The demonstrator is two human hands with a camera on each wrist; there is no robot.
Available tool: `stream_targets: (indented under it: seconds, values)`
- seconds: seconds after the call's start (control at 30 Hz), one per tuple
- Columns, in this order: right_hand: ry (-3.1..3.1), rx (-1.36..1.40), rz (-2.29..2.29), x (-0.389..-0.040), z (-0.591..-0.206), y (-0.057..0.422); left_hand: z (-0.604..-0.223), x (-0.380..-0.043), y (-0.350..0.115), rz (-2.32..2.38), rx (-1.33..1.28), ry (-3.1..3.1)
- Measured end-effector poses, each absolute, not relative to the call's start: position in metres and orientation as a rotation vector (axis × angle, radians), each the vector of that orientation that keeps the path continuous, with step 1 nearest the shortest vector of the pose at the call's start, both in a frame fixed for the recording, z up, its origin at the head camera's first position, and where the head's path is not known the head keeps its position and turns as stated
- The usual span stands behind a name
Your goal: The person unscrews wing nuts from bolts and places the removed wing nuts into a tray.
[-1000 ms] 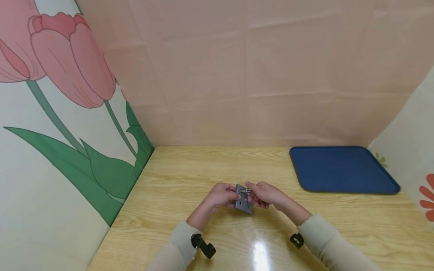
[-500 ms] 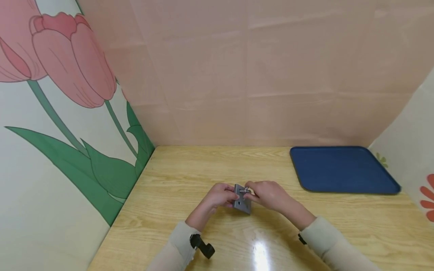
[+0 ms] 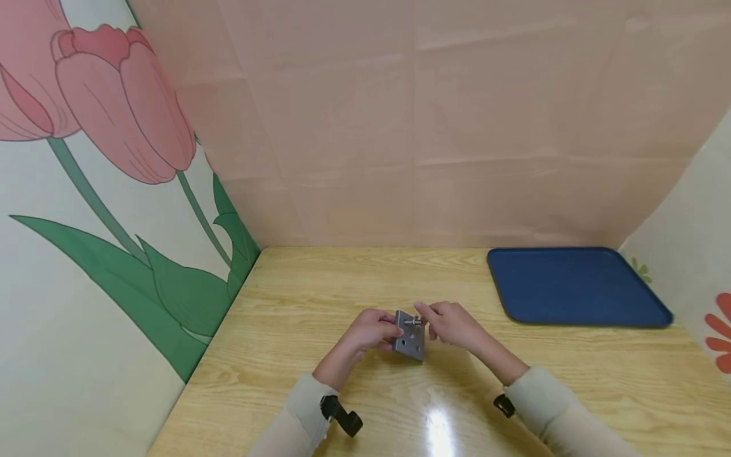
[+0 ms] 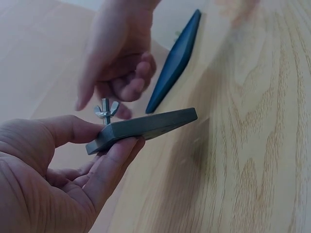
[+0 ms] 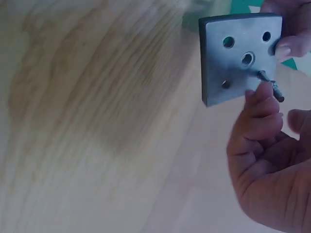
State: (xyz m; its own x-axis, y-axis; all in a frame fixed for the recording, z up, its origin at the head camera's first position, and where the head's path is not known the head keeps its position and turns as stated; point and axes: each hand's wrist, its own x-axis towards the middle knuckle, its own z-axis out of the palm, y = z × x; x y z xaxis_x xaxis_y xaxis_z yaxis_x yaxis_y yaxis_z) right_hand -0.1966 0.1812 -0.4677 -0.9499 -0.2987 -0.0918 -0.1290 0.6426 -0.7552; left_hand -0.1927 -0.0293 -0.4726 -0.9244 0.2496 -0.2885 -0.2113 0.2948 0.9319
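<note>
My left hand (image 3: 370, 330) pinches a square grey metal plate (image 3: 408, 346) by one edge, thumb on the near face and fingers behind, above the table. Several round holes show in the plate (image 5: 238, 53) in the right wrist view. Through a corner of it a bolt (image 5: 279, 95) stands out, carrying a silver wing nut (image 4: 107, 110). Close beside that nut is my right hand (image 3: 454, 327); in the right wrist view its fingertips are right at the nut, while the thumb stands apart from them. The other fingers of the right hand (image 4: 119, 53) are loosely bent.
A blue tray (image 3: 577, 285) lies at the back right of the wooden table (image 3: 320, 273). Pink sheeting (image 3: 411, 127) covers the wall behind, and a tulip-printed panel (image 3: 165, 317) borders the left side. Black straps (image 3: 341, 415) circle both sleeves.
My right hand turned over the wing nut half a second ago, thumb toward the plate, and has swung back with its thumb away. My left hand and the plate have barely moved.
</note>
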Motion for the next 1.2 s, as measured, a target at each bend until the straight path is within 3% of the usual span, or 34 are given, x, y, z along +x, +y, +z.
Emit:
stream_targets:
  seconds: [0.17,0.5,0.87,1.2]
  values:
    - [2.380,-0.147,-1.320,-0.197,-0.467,0.180,-0.471,-0.191,-0.029,1.667,0.048,2.186]
    - [2.351,-0.201,-1.306,-0.196,-0.467,0.177,-0.472,-0.191,-0.029,1.666,0.038,2.184]
    - [2.966,-1.026,-0.602,-0.196,-0.470,0.183,-0.473,-0.194,-0.033,1.682,0.031,2.156]
    - [3.204,-1.402,-0.268,-0.196,-0.478,0.185,-0.474,-0.194,-0.033,1.689,0.035,2.157]
